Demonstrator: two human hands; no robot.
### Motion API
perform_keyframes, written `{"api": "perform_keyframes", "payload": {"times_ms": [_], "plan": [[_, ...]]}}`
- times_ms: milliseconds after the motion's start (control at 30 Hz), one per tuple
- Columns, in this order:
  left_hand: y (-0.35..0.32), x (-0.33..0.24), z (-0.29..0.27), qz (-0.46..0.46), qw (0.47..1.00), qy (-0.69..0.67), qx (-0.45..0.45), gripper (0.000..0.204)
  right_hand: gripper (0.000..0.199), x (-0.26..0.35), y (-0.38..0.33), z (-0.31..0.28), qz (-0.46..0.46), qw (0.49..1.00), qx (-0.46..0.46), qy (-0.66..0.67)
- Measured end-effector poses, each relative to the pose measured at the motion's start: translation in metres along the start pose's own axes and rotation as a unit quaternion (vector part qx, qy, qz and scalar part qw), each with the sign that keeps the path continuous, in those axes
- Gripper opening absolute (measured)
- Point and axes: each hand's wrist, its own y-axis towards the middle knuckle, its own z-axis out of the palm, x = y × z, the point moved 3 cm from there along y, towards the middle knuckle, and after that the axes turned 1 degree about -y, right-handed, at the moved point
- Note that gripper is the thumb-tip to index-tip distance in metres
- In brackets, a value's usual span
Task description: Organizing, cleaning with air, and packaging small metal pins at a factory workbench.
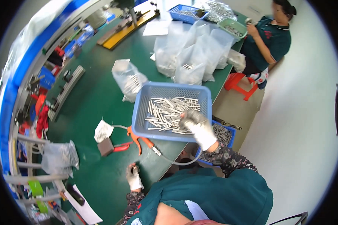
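A blue plastic basket on the green table holds many slim silver metal pieces, lying in all directions. My right hand, in a white glove with greyed fingers, reaches over the basket's right side. Its fingers are bent together at the pieces; what they grip is hidden. My left hand, in a white glove with bare fingertips, is by the table's near edge, its fingers curled in. Whatever it may hold is too small to make out. Between the left hand and the basket lies an orange air blow gun.
A brown block, red-handled tool and white cloth lie left of the basket. Clear bags of metal parts stand beyond it. Another blue crate sits below the table's edge. A co-worker sits at far right.
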Motion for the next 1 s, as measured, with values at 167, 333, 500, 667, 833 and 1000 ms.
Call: {"api": "perform_keyframes", "payload": {"times_ms": [167,333,500,667,833,1000], "plan": [[0.008,0.016,-0.001,-0.032,0.999,0.021,-0.03,0.017,0.015,0.014,0.052,-0.099,-0.001,0.963,-0.225,0.145],[0.013,0.003,0.017,-0.037,0.998,0.013,-0.044,0.028,0.011,-0.091,0.105,-0.21,0.195,0.884,-0.256,0.34],[0.014,0.02,0.005,-0.035,0.988,0.132,-0.077,0.017,0.005,-0.111,0.139,-0.252,0.358,0.875,-0.28,0.164],[0.019,0.037,0.001,-0.12,0.967,0.186,-0.124,0.028,0.01,-0.045,0.229,-0.321,0.23,0.887,-0.388,0.104],[0.024,0.111,-0.021,-0.066,0.914,0.399,-0.026,0.05,0.05,0.075,0.294,-0.374,0.0,0.905,-0.41,-0.117],[0.01,0.079,-0.018,-0.051,0.884,0.458,-0.078,0.026,0.038,0.034,0.249,-0.35,-0.04,0.796,-0.46,-0.391]]}}
